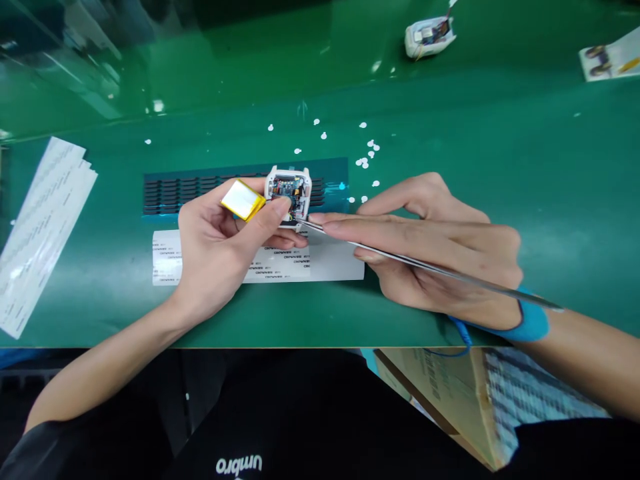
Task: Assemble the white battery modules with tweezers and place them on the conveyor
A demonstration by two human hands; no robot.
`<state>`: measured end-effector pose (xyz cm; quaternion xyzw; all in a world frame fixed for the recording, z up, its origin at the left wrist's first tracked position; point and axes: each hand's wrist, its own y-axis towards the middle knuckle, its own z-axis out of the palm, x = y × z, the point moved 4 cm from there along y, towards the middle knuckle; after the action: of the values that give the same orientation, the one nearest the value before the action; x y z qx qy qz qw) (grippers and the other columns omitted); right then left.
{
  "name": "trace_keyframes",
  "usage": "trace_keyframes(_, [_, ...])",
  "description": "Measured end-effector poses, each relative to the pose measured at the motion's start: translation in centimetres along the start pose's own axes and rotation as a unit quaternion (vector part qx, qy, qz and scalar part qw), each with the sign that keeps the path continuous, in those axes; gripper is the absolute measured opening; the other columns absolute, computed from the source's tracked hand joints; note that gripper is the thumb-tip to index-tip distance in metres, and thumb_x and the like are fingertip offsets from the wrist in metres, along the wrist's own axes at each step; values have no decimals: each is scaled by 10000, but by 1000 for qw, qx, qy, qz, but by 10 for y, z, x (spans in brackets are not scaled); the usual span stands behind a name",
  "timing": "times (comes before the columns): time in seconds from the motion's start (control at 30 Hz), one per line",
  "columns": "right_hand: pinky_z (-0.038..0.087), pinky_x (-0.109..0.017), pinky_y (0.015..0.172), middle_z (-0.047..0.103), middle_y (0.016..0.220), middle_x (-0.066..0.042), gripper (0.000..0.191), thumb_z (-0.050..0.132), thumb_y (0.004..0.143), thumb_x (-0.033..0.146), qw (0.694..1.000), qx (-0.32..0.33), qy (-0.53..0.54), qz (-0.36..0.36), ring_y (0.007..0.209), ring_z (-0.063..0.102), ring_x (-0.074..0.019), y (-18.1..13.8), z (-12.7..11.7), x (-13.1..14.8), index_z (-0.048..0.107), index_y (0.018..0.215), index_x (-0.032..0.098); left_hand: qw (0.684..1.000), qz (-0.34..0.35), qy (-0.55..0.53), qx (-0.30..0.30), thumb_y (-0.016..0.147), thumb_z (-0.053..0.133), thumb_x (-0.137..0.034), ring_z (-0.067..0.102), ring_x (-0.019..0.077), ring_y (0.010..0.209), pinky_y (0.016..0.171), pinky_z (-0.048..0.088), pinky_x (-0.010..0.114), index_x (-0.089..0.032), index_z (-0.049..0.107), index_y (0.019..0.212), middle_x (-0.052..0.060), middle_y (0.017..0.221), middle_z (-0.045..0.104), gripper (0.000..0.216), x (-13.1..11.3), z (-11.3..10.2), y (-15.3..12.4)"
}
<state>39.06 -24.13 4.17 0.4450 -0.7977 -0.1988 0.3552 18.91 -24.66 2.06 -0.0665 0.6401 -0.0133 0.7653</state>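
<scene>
My left hand (220, 247) is closed around a small white watch-like case (307, 190), its inside with a circuit board (287, 190) facing up. The thumb presses on the board. A silver battery pack with yellow edges (243, 200) rests against the same hand, beside the case. In my right hand (425, 247) is a pair of thin metal tweezers (430, 265), gripped between thumb and fingers. Their tips reach into the lower right corner of the case; what they touch there is too small to make out. A blue strap (534, 319) circles my right wrist.
Under the hands lie a dark sheet with black strips (170, 193) and a printed white label sheet (335, 267). More white sheets (40, 240) are at the left. Small white stickers (371, 155) dot the green table. Another white case (429, 39) stands at the back; a cardboard box (450, 393) sits below the edge.
</scene>
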Motion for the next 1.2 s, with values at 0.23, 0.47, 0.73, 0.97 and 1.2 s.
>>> trace_keyframes(0.23, [569, -405, 719, 799, 1168, -72, 235, 631, 1044, 100, 1000, 1, 11, -1, 903, 700, -204, -1, 0, 0, 683, 1262, 171, 1000, 6, 24, -13, 876, 858, -242, 765, 125, 585, 591, 684, 203, -204, 782, 952, -33, 785, 789, 113, -2, -1, -2])
trace_keyframes(0.47, [564, -402, 699, 802, 1160, -58, 268, 654, 1024, 102, 1000, -8, 21, -20, 880, 700, -206, 0, 0, -2, 701, 1272, 193, 1000, 21, 5, 4, 896, 810, -184, 775, 132, 584, 571, 690, 204, -219, 782, 932, -49, 737, 786, 57, -2, 1, -2])
trace_keyframes(0.73, [564, -421, 686, 800, 1149, -7, 445, 645, 1028, 124, 1000, -3, 16, -5, 884, 715, -220, 0, 2, -2, 631, 1439, 294, 999, 2, 46, -11, 867, 859, -279, 778, 161, 590, 589, 699, 252, -221, 755, 950, -34, 728, 771, 146, -1, -1, -1])
trace_keyframes(0.97, [590, -410, 743, 785, 1220, -37, 376, 558, 1097, 204, 998, -21, 49, -23, 922, 707, -219, -2, 3, -6, 605, 1466, 261, 999, 9, 37, -2, 834, 892, -355, 784, 182, 602, 614, 703, 289, -199, 730, 960, -13, 764, 768, 258, 1, -2, -4])
trace_keyframes(1.2, [591, -366, 790, 784, 1227, -64, 369, 586, 1076, 148, 995, -28, 4, -94, 934, 709, -207, 2, 1, -5, 593, 1441, 205, 967, 125, 202, -92, 834, 781, -277, 785, 198, 734, 699, 674, 333, -202, 666, 1057, 23, 833, 778, 262, -6, -44, 89])
